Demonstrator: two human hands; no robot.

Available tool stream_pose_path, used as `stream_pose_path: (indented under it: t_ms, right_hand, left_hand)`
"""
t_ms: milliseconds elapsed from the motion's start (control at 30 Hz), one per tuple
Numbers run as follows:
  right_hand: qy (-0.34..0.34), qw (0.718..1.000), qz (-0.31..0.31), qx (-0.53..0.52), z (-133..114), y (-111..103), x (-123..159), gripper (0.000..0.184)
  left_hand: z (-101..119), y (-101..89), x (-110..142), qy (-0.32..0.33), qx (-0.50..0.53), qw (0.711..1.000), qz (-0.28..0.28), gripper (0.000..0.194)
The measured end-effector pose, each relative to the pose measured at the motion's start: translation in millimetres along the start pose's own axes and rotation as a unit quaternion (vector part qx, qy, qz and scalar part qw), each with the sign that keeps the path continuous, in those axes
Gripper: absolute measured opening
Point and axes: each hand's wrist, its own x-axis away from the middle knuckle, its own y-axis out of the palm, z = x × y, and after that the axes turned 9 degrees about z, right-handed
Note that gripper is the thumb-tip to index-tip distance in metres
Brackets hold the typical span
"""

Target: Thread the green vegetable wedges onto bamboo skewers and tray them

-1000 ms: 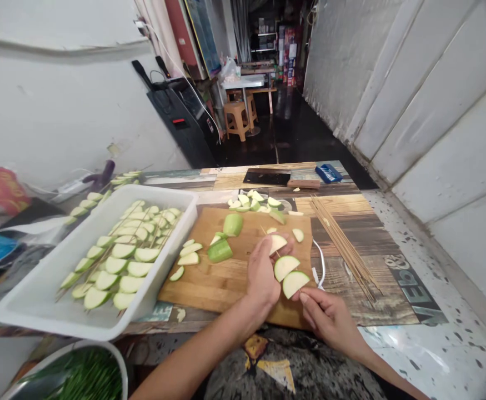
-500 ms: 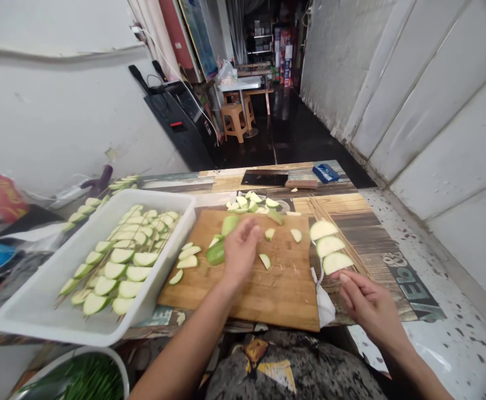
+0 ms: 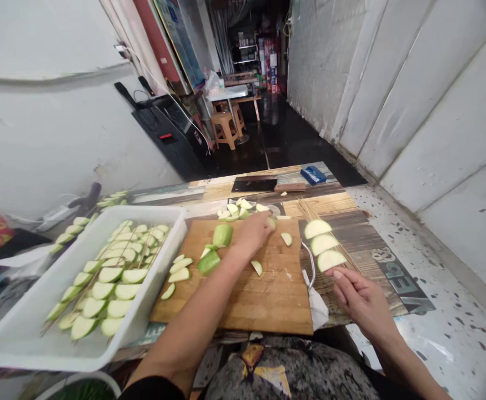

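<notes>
My right hand (image 3: 358, 298) pinches a thin bamboo skewer with three pale green vegetable slices (image 3: 322, 243) threaded on it, held over the table to the right of the wooden cutting board (image 3: 263, 294). My left hand (image 3: 254, 232) reaches across the board to its far edge, its fingers curled on a slice (image 3: 271, 223) next to the pile of cut slices (image 3: 239, 209). Two thicker green chunks (image 3: 214, 248) lie on the board left of that hand. Loose slices (image 3: 179, 265) are scattered over the board.
A white tray (image 3: 30, 340) on the left holds several filled skewers. A bundle of bare skewers (image 3: 309, 210) lies right of the board. A cleaver (image 3: 263, 184) and a blue box (image 3: 313, 174) rest at the table's far edge. The wall runs along the right.
My left hand let go of the skewer and moved up the board to the far pile. My right hand carried the three-slice skewer off to the right of the board.
</notes>
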Motion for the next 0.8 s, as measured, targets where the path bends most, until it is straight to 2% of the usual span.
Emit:
stream_pose_path:
  t_ms: [67,167,233,300,333,400,467,500,667,800]
  right_hand:
    - [0.004,1.0,0.001,0.002,-1,-1,0,0.038]
    - [0.001,1.0,0.001,0.009,-1,-2,-2,0.038]
    - [-0.005,1.0,-0.009,0.019,-1,-1,-2,0.037]
    - [-0.01,0.999,-0.036,0.031,-1,3,-1,0.036]
    - [-0.012,0.998,-0.055,0.037,-1,6,0,0.036]
    - [-0.019,0.994,-0.093,0.048,-2,13,3,0.036]
    - [-0.029,0.99,-0.125,0.063,-3,21,7,0.036]
    - [-0.034,0.987,-0.138,0.07,-3,24,8,0.035]
    - [-0.047,0.978,-0.178,0.1,-3,39,13,0.037]
    - [-0.06,0.976,-0.175,0.112,-9,44,16,0.04]
  left_hand:
    - [-1,0.0,-1,0.011,-0.015,1.0,-0.018,0.036]
    - [-4,0.5,-2,-0.001,0.01,1.0,-0.003,0.036]
    - [-3,1.0,0,-0.026,0.065,0.997,0.019,0.028]
    - [-1,-0.4,4,-0.094,0.179,0.979,0.04,0.021]
    - [1,-2.4,7,-0.148,0.26,0.953,0.047,0.02]
    - [5,-9.6,14,-0.26,0.419,0.868,0.047,0.022]
    - [8,-20.4,21,-0.324,0.522,0.788,0.041,0.024]
    - [9,-26.4,24,-0.339,0.551,0.762,0.043,0.023]
    - [7,-50.9,34,-0.391,0.628,0.67,0.068,0.01]
    - [4,-57.2,39,-0.419,0.651,0.631,0.05,0.013]
